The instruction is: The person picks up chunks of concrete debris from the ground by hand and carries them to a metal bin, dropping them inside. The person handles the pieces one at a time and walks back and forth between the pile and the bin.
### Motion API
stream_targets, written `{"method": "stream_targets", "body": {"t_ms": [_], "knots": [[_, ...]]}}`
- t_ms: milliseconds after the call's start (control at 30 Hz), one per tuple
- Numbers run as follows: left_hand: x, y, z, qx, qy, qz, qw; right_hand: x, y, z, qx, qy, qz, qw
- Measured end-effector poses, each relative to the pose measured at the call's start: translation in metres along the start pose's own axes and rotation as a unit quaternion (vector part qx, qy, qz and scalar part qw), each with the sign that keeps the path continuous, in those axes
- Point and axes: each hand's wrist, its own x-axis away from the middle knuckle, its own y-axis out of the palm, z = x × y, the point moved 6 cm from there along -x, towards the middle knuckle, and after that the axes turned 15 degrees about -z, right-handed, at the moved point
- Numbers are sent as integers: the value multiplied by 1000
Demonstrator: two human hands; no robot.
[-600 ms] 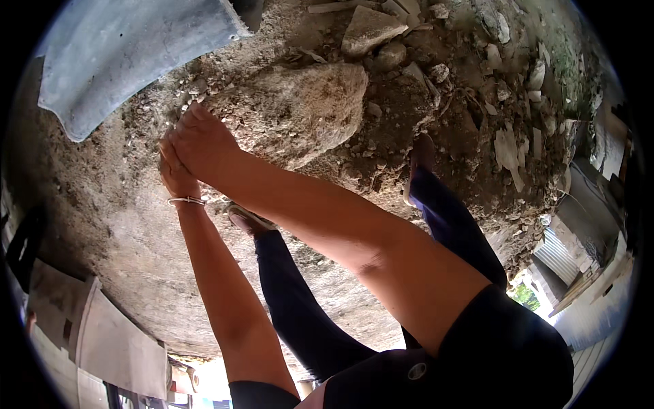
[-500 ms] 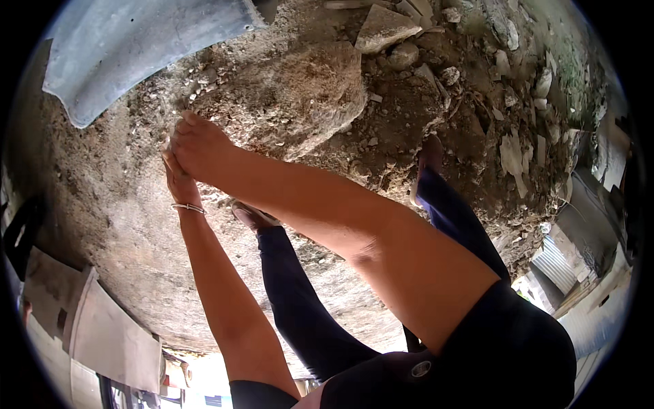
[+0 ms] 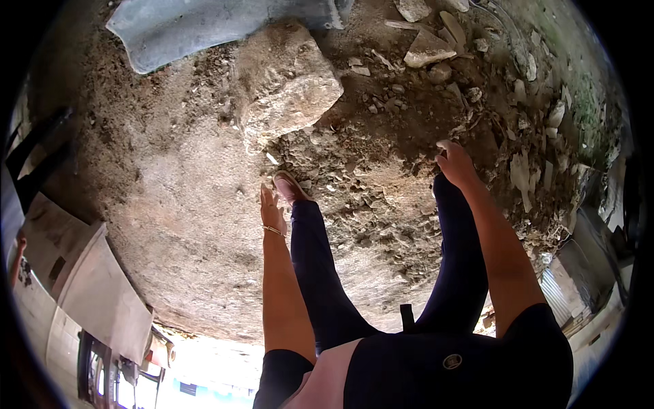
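Note:
My left hand, with a thin bracelet at its wrist, hangs beside my left shoe. Its fingers are stretched out and hold nothing. Out to the right, my right hand is by my right lower leg, over the edge of the loose rubble. Its fingers are loosely bent with a gap between them, and I see nothing in the grip. A large rough slab of stone or concrete lies on the ground ahead of my feet.
A curved grey metal sheet lies beyond the slab. Broken stones and flat shards litter the far right, along a mossy wall. Boards stand at the left. Part of another person's arm shows at the left rim.
My hands were together at the left, near the slab; now they are apart, the right one swung far right and the left one drawn back beside my shoe. The view has shifted too.

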Motion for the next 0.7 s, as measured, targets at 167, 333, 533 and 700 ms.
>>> {"method": "stream_targets", "body": {"t_ms": [167,333,533,700], "knots": [[77,-72,-1,142,-63,58,986,76,-20,15,-194,32,19,980],[140,-159,32,124,-41,124,984,151,-30,-40,-203,11,49,978],[194,-244,65,111,5,130,985,209,-13,-84,-204,41,26,978],[225,-284,59,103,-22,173,979,227,-4,-97,-234,19,42,971]]}}
